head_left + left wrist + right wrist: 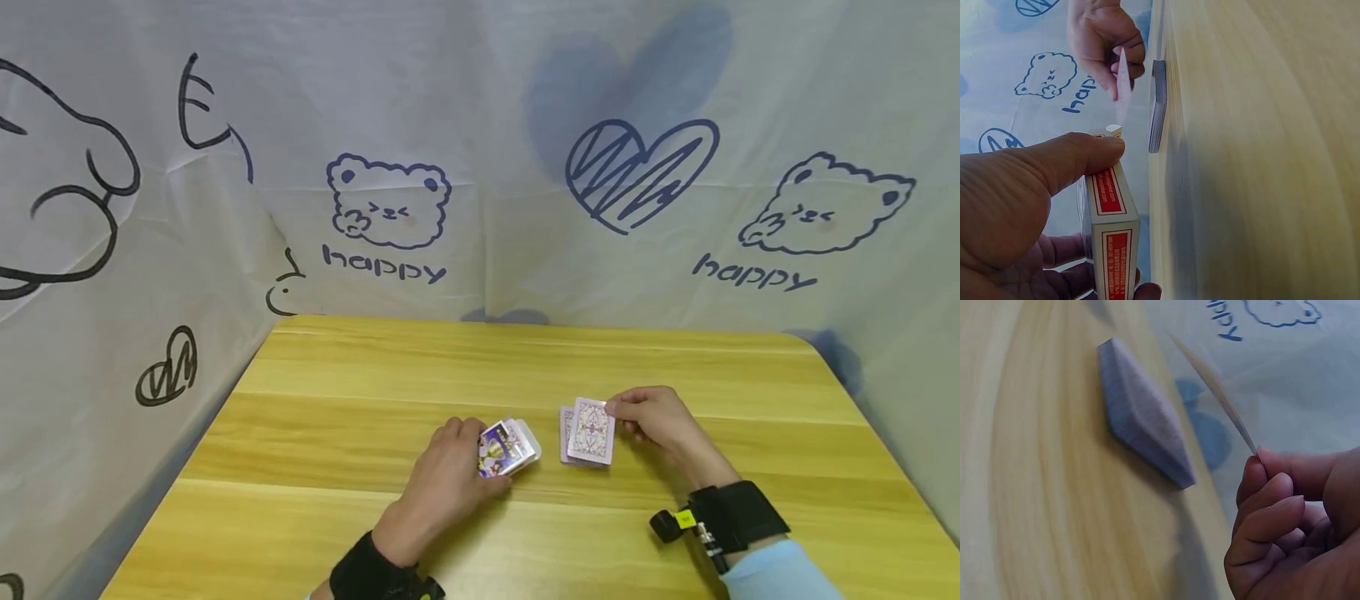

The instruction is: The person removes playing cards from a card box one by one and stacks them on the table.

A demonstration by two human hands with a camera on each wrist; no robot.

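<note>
My left hand [450,471] grips a card box [504,448] between thumb and fingers; its red-and-white side panels show in the left wrist view. The box's white flap [531,440] stands open toward the right. Between thumb and fingertips, my right hand [660,421] pinches a single playing card [592,431] by its edge, patterned back up in the head view. Partly behind that card, a squared deck of cards [1144,419] lies on the table. In the right wrist view the held card [1219,394] is seen nearly edge-on, raised apart from the deck.
The wood-grain table [300,433] runs back to a pale cloth [510,250] with drawn bears and hearts. Another cloth wall [75,417] stands along the left side. Each wrist wears a black strap, such as the right wristband [738,514].
</note>
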